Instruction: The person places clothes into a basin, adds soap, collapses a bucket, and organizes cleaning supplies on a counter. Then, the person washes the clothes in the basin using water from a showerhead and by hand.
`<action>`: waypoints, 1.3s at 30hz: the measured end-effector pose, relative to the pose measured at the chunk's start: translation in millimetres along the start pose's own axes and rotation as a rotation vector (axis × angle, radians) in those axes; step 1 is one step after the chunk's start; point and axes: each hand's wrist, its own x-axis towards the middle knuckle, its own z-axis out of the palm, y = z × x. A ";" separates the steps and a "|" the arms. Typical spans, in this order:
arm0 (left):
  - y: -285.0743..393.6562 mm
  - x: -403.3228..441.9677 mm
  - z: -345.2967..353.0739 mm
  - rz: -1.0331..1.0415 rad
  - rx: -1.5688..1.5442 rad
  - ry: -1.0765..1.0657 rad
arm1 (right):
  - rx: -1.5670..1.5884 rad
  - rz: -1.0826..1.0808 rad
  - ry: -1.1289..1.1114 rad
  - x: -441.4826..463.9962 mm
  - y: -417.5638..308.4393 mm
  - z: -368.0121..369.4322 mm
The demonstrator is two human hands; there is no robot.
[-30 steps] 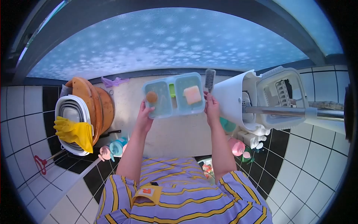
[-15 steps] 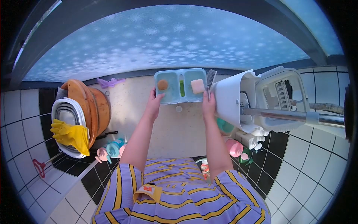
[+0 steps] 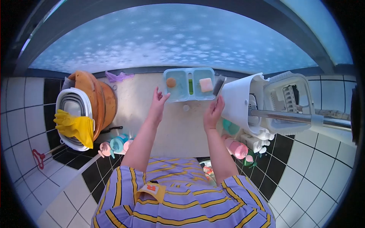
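A pale blue two-compartment soap box [image 3: 177,78] sits on the ledge against the frosted window. Its left compartment holds a round brown soap [image 3: 171,82], its right one a square pinkish soap [image 3: 206,85]. A green strip [image 3: 191,86] shows in the gap between them. My left hand [image 3: 157,105] is off the box, just below its left corner, with fingers apart and nothing in them. My right hand [image 3: 213,114] has its fingers closed at the lower end of a grey-bristled brush [image 3: 219,86], which stands tilted between the box and the white bucket.
On the right are a white mop bucket [image 3: 235,99], a metal pole [image 3: 289,115] and several bottles [image 3: 238,149]. At left, yellow gloves [image 3: 76,127] drape over stacked basins [image 3: 72,99] beside an orange wooden tub [image 3: 104,108]. A purple cloth [image 3: 118,76] and small white cap [image 3: 186,108] lie on the ledge.
Both hands have let go of the soap box. My left hand has drawn back with its fingers spread, while my right has taken hold of the brush. The view has shifted slightly.
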 end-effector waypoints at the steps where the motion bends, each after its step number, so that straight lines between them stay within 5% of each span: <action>1: -0.8 -7.5 -4.9 -0.003 -0.024 0.030 | -0.082 -0.045 -0.104 -9.1 -4.2 -5.7; 3: -3.1 -32.8 -16.6 -0.008 -0.047 0.049 | -0.239 -0.146 -0.317 -26.4 -15.6 -16.5; 6: 0.3 -76.4 -38.7 -0.018 -0.092 0.089 | -0.052 0.221 -0.668 -52.4 -61.5 -3.1; 9: 11.8 -112.0 -64.6 -0.011 -0.196 0.138 | -0.075 -0.097 -0.699 -73.3 -116.2 34.3; 18: 88.6 -170.3 -161.1 0.166 -0.340 0.289 | 0.085 -0.054 -1.137 -135.2 -239.1 155.7; 27: 149.9 -171.9 -247.8 0.297 -0.443 0.455 | 0.174 0.055 -1.265 -174.0 -293.3 206.7; 30: 141.7 -153.5 -247.2 0.435 -0.496 0.587 | 0.283 0.061 -1.135 -175.1 -303.7 229.0; 34: 138.0 -181.0 -222.1 0.661 0.283 0.790 | 0.174 -0.122 -1.028 -161.0 -260.0 253.4; 37: 108.2 -184.2 -195.6 0.646 0.319 0.509 | 0.287 0.015 -0.840 -142.5 -215.0 251.4; 39: 91.8 -174.9 -182.5 0.546 0.271 0.327 | 0.076 0.003 -0.827 -125.5 -178.4 264.8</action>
